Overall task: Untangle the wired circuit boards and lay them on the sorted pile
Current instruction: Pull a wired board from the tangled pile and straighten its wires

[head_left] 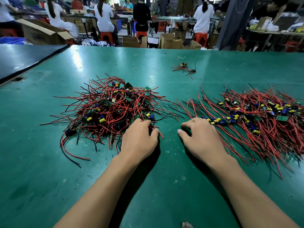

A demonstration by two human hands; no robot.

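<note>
A tangled heap of wired circuit boards (113, 109), small green boards with yellow and blue parts and red and black leads, lies left of centre on the green table (164, 186). My left hand (139, 140) is at the heap's near right edge, its fingers curled into the red wires there and its thumb against them. The sorted pile (256, 117) spreads at the right, boards in rows and leads fanned out. My right hand (200, 139) rests at the sorted pile's left end, with loosely curled fingertips touching the nearest boards. Nothing sits between its thumb and fingers.
A small separate cluster of wired boards (185, 68) lies farther back in the middle, with a rubber band (136, 68) to its left. A dark panel (21, 61) overlaps the table's far left corner. Seated workers, red stools and cardboard boxes fill the background.
</note>
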